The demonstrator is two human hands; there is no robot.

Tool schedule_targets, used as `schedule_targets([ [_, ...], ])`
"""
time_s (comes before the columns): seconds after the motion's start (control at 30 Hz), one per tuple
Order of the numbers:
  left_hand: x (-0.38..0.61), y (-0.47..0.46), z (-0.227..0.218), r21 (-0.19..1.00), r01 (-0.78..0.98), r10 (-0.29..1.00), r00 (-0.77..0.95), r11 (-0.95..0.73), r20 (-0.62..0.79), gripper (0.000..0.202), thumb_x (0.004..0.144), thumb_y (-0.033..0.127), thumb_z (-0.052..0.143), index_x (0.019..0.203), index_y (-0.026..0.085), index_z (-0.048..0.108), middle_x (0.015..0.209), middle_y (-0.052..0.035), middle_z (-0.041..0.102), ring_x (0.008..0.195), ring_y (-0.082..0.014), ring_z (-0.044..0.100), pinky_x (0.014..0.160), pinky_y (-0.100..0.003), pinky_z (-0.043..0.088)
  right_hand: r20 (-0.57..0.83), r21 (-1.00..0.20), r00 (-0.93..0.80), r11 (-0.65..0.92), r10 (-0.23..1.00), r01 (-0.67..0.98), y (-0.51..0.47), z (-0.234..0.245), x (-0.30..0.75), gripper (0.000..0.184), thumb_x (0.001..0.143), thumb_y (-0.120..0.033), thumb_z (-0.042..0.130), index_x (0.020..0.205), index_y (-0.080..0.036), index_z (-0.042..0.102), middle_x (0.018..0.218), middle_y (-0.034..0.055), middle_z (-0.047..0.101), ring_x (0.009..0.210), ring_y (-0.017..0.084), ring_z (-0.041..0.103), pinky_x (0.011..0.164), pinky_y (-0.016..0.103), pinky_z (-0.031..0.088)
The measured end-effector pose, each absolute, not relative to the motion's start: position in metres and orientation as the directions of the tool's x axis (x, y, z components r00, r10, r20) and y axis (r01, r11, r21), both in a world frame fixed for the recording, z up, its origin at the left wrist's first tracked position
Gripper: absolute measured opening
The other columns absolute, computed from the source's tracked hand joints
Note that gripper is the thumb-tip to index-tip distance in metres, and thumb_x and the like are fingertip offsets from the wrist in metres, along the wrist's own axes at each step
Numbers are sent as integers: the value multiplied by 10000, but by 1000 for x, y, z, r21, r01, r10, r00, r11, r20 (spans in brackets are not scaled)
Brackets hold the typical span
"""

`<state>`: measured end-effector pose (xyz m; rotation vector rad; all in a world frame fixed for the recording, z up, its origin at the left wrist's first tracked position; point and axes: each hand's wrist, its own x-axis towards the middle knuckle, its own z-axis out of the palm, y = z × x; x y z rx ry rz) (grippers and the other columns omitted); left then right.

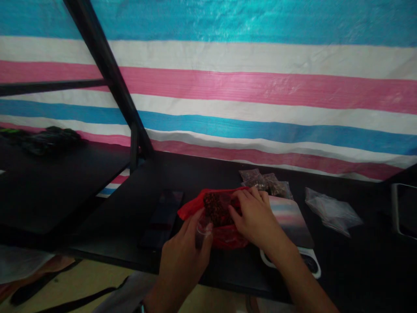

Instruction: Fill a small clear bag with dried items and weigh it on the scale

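Head view, close above black table (182,174), facing striped tarp (260,87); dim, perhaps tilted

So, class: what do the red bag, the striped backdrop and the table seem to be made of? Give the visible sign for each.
Red bag: thin plastic film, glossy, crumpled. Striped backdrop: probably woven plastic tarpaulin, with fine ribbing and a sheen. Table: a dark, matte, flat board, perhaps laminate; too dim to be sure.

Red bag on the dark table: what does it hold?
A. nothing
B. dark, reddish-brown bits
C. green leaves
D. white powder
B: the open red bag shows a heap of dark reddish-brown bits, with the right hand reaching into them.
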<state>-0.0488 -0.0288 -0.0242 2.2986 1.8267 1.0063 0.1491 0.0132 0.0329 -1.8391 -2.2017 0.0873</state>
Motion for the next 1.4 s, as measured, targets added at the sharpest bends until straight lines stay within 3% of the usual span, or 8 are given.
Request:
schedule_targets([
  [0.13,-45,-21,-26,496,820,909,66,-285,412,407,1027,394,504,1284,157,713,1210,-160,814,1108,-349,785,907,-493,661,108,-140,-87,102,990,985,19,27,134,292,1093,-348,525,1133,-133,720,1204,187,772,1195,384,576,979,493,344],
  [0.3,-38,-13,-22,770,596,952,-29,-227,304,420,1005,391,537,1305,155,712,1276,-168,765,1242,-341,700,1102,-553,559,152,-300,-128,169,980,939,24,23,126,151,1016,-317,675,1132,-225,706,1207,83,776,1169,340,572,953,450,338],
  [0.37,-35,-11,-18,883,449,975,-92,-139,201,428,1010,440,537,1283,169,726,1276,-164,753,1210,-321,712,1098,-531,555,163,-336,-133,181,978,924,26,22,126,107,1001,-285,691,1099,-243,707,1165,51,783,1136,316,578,933,433,336],
  [0.53,-31,-4,-9,991,129,979,-196,-34,59,482,968,576,598,1166,172,771,1211,-133,781,1187,-305,718,1097,-475,541,232,-223,-111,164,966,961,29,21,128,160,965,-189,701,1116,-231,730,1201,90,769,1160,321,562,926,431,323],
  [0.8,-33,5,-8,932,-357,943,-286,60,-170,518,915,614,681,1154,162,766,1044,-89,808,974,-272,778,824,-384,645,119,-509,-113,158,986,846,30,22,133,120,910,-187,745,992,-268,778,1077,17,820,1073,276,621,933,407,328],
  [0.93,-34,7,-13,935,-348,937,-343,-63,-64,456,935,576,668,1113,165,758,1101,-88,797,975,-236,771,851,-337,629,74,-540,-174,186,982,821,27,25,138,119,910,-220,758,1012,-277,778,1061,3,812,1062,259,639,950,399,340],
  [1.13,-30,-2,-2,988,-16,921,-365,-152,135,420,948,569,636,1047,176,746,1154,-121,774,1106,-296,743,1021,-458,607,90,-317,-139,160,986,935,23,31,131,148,963,-200,701,1101,-223,750,1184,99,790,1183,325,594,946,424,330],
  [1.4,-27,-15,6,996,-84,948,-318,-1,-26,380,976,522,624,1110,189,748,1197,-100,773,1188,-298,728,1097,-471,578,54,-436,-165,172,985,883,21,31,132,134,939,-221,756,1065,-263,768,1130,44,813,1086,289,618,938,407,331],
])
